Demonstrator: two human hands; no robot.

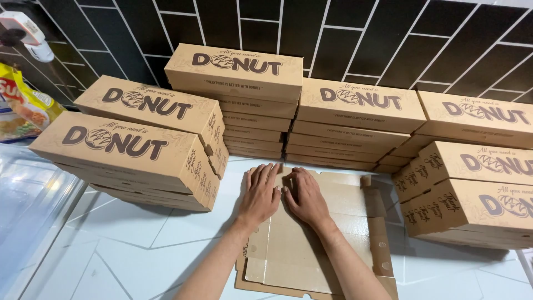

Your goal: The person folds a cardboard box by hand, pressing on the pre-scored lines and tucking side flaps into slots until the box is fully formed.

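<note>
A flat, unfolded brown cardboard box blank (311, 244) lies on the white counter (127, 250) in front of me. My left hand (260, 191) rests palm down on its far left part, fingers spread toward the stacks. My right hand (304, 194) lies beside it, fingers bent and pressing the far edge of the blank. Neither hand grips anything; both press flat on the cardboard.
Stacks of folded brown printed boxes ring the blank: left (127, 161), rear left (155, 111), centre back (244, 100), right of centre (355, 122), far right (472, 194). Black tiled wall (355, 39) behind. A yellow snack bag (22, 105) sits at far left.
</note>
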